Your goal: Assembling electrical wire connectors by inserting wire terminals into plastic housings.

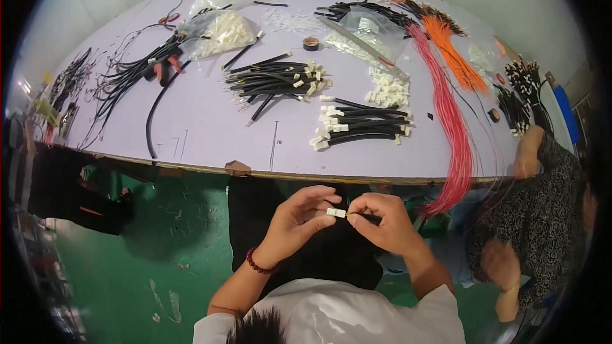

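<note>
In front of my lap, below the table edge, both hands meet at a small white plug connector [336, 213]. My left hand [296, 220] has its thumb against the connector's left end, with the other fingers curled above it. My right hand [382, 222] pinches thin wire at the connector's right end; most of that wire is hidden by the fingers. Just beyond the table edge lies a stack of short black sleeved cables [366, 124] with white connectors on their ends. A looser pile of similar black cables [268, 83] is to its left.
Loose white connectors [387, 89] and a bag of white pieces [226, 33] rest on the pale table [223, 146]. Pink wires [446, 108] hang over its edge, beside orange wires [449, 51]. A tape roll [310, 44] stands mid-table. A co-worker's arm [528, 153] is at right.
</note>
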`<act>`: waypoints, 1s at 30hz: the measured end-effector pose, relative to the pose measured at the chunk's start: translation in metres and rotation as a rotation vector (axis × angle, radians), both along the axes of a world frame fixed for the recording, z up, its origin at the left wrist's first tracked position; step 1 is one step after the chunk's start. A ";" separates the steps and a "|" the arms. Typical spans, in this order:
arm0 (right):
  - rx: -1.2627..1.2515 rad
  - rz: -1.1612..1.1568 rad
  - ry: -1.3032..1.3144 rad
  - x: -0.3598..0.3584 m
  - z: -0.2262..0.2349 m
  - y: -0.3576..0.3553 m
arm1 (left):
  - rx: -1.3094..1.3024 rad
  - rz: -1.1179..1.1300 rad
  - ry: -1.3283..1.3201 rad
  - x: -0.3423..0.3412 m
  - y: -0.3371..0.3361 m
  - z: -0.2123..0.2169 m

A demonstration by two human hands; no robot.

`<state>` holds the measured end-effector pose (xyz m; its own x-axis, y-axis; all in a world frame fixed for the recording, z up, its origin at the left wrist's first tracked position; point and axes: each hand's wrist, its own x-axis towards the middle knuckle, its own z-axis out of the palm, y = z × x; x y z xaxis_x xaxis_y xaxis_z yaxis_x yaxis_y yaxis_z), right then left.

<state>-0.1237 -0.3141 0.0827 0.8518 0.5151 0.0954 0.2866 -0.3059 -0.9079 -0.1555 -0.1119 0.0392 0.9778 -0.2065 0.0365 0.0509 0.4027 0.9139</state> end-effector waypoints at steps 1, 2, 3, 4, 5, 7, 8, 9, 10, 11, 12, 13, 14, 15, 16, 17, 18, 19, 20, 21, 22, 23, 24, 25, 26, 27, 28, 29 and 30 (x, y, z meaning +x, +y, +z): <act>-0.003 0.012 0.012 0.000 0.001 0.001 | 0.019 -0.043 0.014 0.001 0.000 0.000; -0.003 0.021 0.011 0.000 0.002 0.004 | 0.036 -0.087 0.028 0.002 -0.001 0.000; -0.004 0.014 -0.017 0.000 0.002 0.008 | 0.051 -0.084 0.048 0.002 -0.003 -0.003; -0.005 0.006 -0.045 0.001 0.003 0.010 | 0.051 -0.075 0.047 0.003 -0.003 -0.002; -0.005 0.015 -0.047 0.003 0.005 0.012 | 0.076 -0.054 0.028 0.006 -0.003 -0.001; -0.023 -0.053 -0.074 0.007 0.006 0.013 | 0.096 -0.035 0.009 0.013 -0.003 0.000; -0.026 -0.049 -0.075 0.012 0.009 0.013 | 0.085 0.006 -0.005 0.018 -0.003 0.001; -0.092 -0.056 -0.148 0.018 0.016 0.014 | 0.077 0.051 -0.018 0.022 -0.002 0.004; -0.158 -0.063 -0.221 0.025 0.021 0.015 | 0.077 0.057 -0.016 0.028 0.001 0.006; -0.150 -0.092 -0.251 0.031 0.024 0.016 | 0.075 0.080 -0.016 0.035 0.005 0.010; -0.201 -0.106 -0.242 0.038 0.035 0.016 | 0.071 0.100 -0.014 0.042 0.008 0.014; -0.176 -0.123 -0.247 0.047 0.037 0.015 | 0.048 0.117 0.011 0.050 0.012 0.019; -0.151 -0.139 -0.252 0.057 0.038 0.014 | 0.012 0.122 0.058 0.057 0.018 0.024; -0.126 -0.130 -0.275 0.068 0.041 0.012 | 0.006 0.141 0.052 0.066 0.023 0.028; -0.126 -0.083 -0.260 0.083 0.041 0.006 | -0.003 0.155 0.046 0.074 0.025 0.029; -0.154 -0.050 -0.218 0.095 0.040 0.002 | -0.008 0.151 0.047 0.079 0.025 0.026; -0.176 -0.009 -0.173 0.106 0.037 0.002 | 0.212 0.213 -0.068 0.086 0.026 0.022; -0.178 -0.005 -0.169 0.114 0.037 0.004 | 0.433 0.272 -0.182 0.091 0.028 0.019; -0.233 0.016 -0.173 0.122 0.037 0.007 | 0.432 0.274 -0.176 0.097 0.031 0.017; -0.288 0.040 -0.169 0.126 0.035 0.009 | 0.437 0.265 -0.151 0.101 0.034 0.018; -0.290 0.045 -0.156 0.131 0.035 0.011 | 0.442 0.255 -0.126 0.104 0.036 0.017; -0.297 0.067 -0.109 0.136 0.038 0.013 | 0.441 0.256 -0.113 0.105 0.039 0.013; -0.304 0.086 -0.069 0.142 0.039 0.015 | 0.346 0.224 -0.051 0.109 0.042 0.008; -0.306 0.088 -0.065 0.146 0.039 0.016 | 0.251 0.194 0.010 0.113 0.045 0.005; -0.316 0.118 -0.111 0.150 0.038 0.017 | 0.250 0.196 0.014 0.113 0.046 0.005; -0.326 0.147 -0.160 0.156 0.038 0.019 | 0.248 0.192 0.022 0.113 0.045 0.006; -0.326 0.152 -0.160 0.160 0.040 0.023 | 0.248 0.190 0.030 0.112 0.045 0.006; -0.332 0.099 -0.173 0.165 0.044 0.028 | 0.229 0.189 0.029 0.112 0.044 0.004; -0.339 0.041 -0.190 0.170 0.047 0.033 | 0.230 0.192 0.026 0.111 0.044 0.005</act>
